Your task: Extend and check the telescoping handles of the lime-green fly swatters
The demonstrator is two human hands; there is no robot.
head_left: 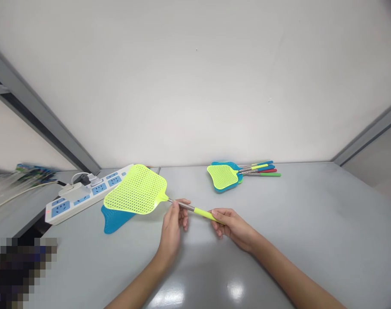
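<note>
A yellow-green fly swatter [139,191] with a perforated head is held above the table in both hands. My left hand [174,223] is closed on its metal shaft, just below the head. At the other end, my right hand [229,223] grips the yellow-green handle. Beneath the raised head lies a blue fly swatter [114,219], mostly covered from view. Farther back, a pile of fly swatters [222,177] rests near the wall, yellow-green on top of blue, with blue, red and green handles pointing right.
A white power strip [86,199] with blue sockets and plugged-in adapters sits at the left on the grey table [311,223]. Plastic-wrapped items [24,184] lie beyond it. A pale wall [195,86] closes off the back. The lower left corner is pixelated.
</note>
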